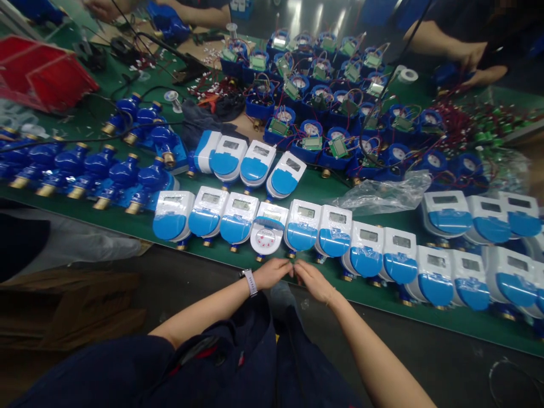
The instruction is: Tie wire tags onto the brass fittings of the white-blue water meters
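Observation:
My left hand [272,272] and my right hand [312,279] meet fingertip to fingertip at the near edge of the green table [323,187], both pinched together on something too small to make out. A white watch sits on my left wrist. Just beyond them lies a row of white and blue water meters [301,226]. One meter [268,229] in that row has its lid open, showing a white dial face. It is the nearest meter to my left hand.
A second short row of meters [255,161] lies behind. Bare blue brass-ended meter bodies [97,170] fill the left. Open meters with green circuit boards [323,90] crowd the far side. A clear plastic bag [382,192], red bins [42,73] and other people's hands [471,59] are around.

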The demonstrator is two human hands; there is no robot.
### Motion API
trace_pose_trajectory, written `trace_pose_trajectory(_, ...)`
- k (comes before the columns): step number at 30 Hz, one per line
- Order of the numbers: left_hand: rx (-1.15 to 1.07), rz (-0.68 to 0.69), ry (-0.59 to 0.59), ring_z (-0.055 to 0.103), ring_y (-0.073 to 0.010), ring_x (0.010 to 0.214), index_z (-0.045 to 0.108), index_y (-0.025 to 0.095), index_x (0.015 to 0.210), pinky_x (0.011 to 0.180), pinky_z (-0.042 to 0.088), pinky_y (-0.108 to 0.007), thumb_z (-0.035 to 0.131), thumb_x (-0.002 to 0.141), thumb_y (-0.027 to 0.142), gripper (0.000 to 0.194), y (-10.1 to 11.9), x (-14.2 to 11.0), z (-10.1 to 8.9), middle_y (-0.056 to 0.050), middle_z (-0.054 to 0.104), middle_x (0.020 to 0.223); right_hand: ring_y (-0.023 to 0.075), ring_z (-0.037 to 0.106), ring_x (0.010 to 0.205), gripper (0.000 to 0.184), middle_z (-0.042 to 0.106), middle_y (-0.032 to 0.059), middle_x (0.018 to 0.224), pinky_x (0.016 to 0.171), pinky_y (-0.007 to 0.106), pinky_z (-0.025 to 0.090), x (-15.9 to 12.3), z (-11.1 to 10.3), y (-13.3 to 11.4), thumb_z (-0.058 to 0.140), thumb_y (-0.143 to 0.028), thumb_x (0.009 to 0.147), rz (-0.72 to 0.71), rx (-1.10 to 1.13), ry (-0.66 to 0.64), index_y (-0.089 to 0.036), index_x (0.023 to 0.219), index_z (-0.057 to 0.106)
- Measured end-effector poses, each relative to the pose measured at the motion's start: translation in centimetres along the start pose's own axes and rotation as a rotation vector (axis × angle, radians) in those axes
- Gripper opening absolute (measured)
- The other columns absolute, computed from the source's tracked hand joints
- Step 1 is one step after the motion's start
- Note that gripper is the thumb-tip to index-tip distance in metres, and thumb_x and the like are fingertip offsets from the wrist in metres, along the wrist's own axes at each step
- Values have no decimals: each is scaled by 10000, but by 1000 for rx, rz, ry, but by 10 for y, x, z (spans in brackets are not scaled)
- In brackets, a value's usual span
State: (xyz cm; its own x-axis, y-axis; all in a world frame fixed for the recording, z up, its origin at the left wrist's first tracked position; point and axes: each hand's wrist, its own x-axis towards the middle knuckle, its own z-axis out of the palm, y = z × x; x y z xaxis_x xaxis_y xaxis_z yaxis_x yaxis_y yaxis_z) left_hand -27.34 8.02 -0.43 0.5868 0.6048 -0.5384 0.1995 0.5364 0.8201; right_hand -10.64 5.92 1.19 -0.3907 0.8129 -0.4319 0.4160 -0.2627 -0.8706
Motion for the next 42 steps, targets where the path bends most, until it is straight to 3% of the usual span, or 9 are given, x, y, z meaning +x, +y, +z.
trace_pose_trajectory(5, -398, -272, -191, 91, -41, 386, 415, 178, 670, 388, 113, -190, 487, 753, 451, 294, -4, 8, -3, 114, 153, 474, 147, 452, 662, 219, 503, 3, 719, 665, 281, 362, 0, -9, -7, 412, -373, 835, -80, -137, 58, -213, 704, 485)
trace_pose_trajectory(8, -413, -195, -153, 114, -39, 403, 404, 179, 680, 391, 132, -180, 523, 744, 420, 276, -4, 11, -1, 105, 199, 502, 130, 403, 520, 301, 427, -24, 545, 579, 278, 382, 8, 2, 0, 412, -427, 815, 36, 68, 123, -211, 607, 435)
trace_pose_trajectory(13, -97, 113, 150, 280, -51, 480, 458, 147, 646, 442, 216, -182, 557, 726, 407, 290, -3, 10, 7, 57, 361, 551, 91, 234, 332, 374, 179, -92, 402, 446, 266, 382, 17, 16, 10, 250, -429, 846, 203, 341, 142, -232, 533, 303)
trace_pose_trajectory(17, -305, -143, -38, 152, -52, 383, 419, 178, 640, 389, 143, -196, 428, 774, 446, 300, -7, 13, 5, 95, 205, 457, 123, 426, 543, 283, 441, -28, 568, 573, 259, 373, 14, -1, 4, 339, -383, 843, 10, 31, 104, -208, 642, 435)
trace_pose_trajectory(20, -478, -293, -133, 73, -54, 379, 318, 201, 585, 381, 103, -204, 401, 757, 371, 256, -9, 16, 4, 104, 121, 460, 132, 418, 599, 251, 463, -17, 633, 602, 265, 354, 12, -8, 1, 405, -398, 820, -48, -82, 126, -211, 656, 439)
trace_pose_trajectory(27, -96, 90, 159, 285, -56, 486, 403, 154, 540, 452, 197, -199, 530, 690, 330, 264, -10, 16, 11, 51, 362, 531, 70, 163, 326, 393, 162, -109, 414, 430, 265, 371, 17, 16, 11, 329, -505, 806, 367, 578, 88, -234, 531, 256)
trace_pose_trajectory(34, -537, -288, -90, 77, -46, 381, 329, 197, 606, 380, 99, -194, 474, 742, 415, 295, -11, 19, 5, 111, 125, 472, 115, 410, 535, 274, 459, -25, 582, 545, 252, 369, 17, -4, 5, 471, -432, 781, 52, 93, 130, -205, 627, 463)
trace_pose_trajectory(39, -255, 40, 121, 206, -42, 430, 402, 166, 615, 413, 160, -182, 561, 711, 398, 298, -8, 17, 7, 86, 272, 500, 67, 178, 330, 382, 189, -105, 415, 438, 273, 391, 22, 10, 8, 336, -494, 811, 399, 520, 121, -229, 539, 289)
trace_pose_trajectory(42, -142, 89, 163, 261, -49, 461, 450, 149, 613, 430, 185, -190, 545, 718, 439, 322, -10, 17, 7, 62, 336, 526, 68, 248, 332, 370, 257, -96, 426, 460, 264, 401, 22, 10, 11, 351, -487, 809, 312, 508, 72, -216, 558, 345)
